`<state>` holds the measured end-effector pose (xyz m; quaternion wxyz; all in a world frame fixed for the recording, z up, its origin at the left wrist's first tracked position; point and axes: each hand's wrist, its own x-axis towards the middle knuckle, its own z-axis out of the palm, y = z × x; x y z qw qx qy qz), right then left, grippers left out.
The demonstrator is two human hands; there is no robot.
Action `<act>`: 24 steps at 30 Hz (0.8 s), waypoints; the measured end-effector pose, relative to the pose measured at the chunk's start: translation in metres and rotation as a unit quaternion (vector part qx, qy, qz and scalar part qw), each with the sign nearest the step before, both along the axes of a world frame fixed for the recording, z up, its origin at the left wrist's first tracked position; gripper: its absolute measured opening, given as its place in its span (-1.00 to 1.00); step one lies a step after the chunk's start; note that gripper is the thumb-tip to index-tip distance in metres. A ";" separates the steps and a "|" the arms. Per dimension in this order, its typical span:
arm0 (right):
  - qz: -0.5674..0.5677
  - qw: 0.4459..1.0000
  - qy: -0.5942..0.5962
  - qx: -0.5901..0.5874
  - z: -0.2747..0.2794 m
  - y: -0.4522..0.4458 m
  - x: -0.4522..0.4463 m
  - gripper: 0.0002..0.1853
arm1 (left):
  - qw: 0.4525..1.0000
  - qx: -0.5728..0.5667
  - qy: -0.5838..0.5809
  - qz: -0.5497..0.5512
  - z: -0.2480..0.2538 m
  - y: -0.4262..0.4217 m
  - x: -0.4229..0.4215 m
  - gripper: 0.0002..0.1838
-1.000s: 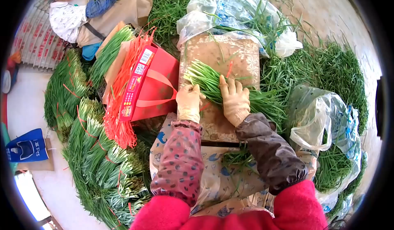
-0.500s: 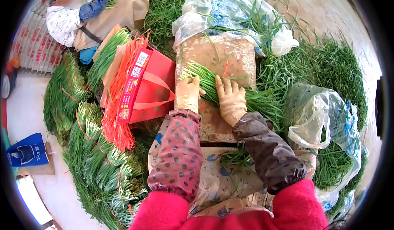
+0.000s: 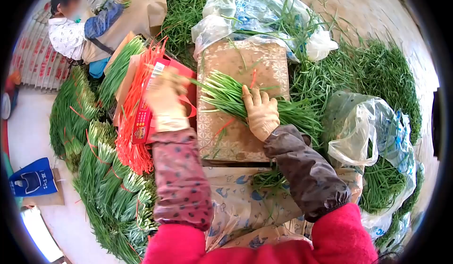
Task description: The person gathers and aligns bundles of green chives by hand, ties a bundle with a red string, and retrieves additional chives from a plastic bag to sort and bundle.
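Now shifted off the chive bundle (image 3: 225, 90) lying on the floral-edged worktop (image 3: 240, 146), the gloved left hand (image 3: 165, 96) blurs over the red handled carton (image 3: 142, 122), grip indeterminate, leaving the gloved right hand (image 3: 262, 113), fingers extended and slightly spread, alone pressing the bundle.

Table (image 3: 245, 146) with patterned top, and items lying on it

Surface: brown, worn, pale floral pattern towards the edges. One bunch of green stalks (image 3: 224, 92), laid aslant beneath the right fingers (image 3: 256, 96), pale ends to their left. One red strip (image 3: 253, 78), just beyond the fingers. Second red strip (image 3: 223, 127), left of them, nearer the body. One clear plastic bag (image 3: 264, 9), overlapping the far edge beyond the fingers.
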<state>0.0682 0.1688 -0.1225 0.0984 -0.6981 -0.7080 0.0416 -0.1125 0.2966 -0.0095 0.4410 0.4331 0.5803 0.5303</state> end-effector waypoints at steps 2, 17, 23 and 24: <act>-0.007 1.000 -0.004 0.006 -0.001 -0.001 -0.001 -0.18 | 0.977 0.201 0.070 0.011 0.060 0.019 -0.021 -0.71; -0.074 0.990 0.047 -0.107 -0.004 0.016 -0.006 -0.38 | 0.556 -0.040 0.650 -0.516 -0.064 -0.045 0.089 0.32; -0.043 0.988 0.111 -0.095 0.012 -0.009 0.023 -0.19 | 0.631 0.023 0.637 -0.443 -0.122 -0.038 0.073 0.40; -0.071 0.992 0.079 -0.074 0.008 -0.022 0.028 -0.23 | 0.617 0.027 0.654 -0.437 -0.130 -0.036 0.072 0.42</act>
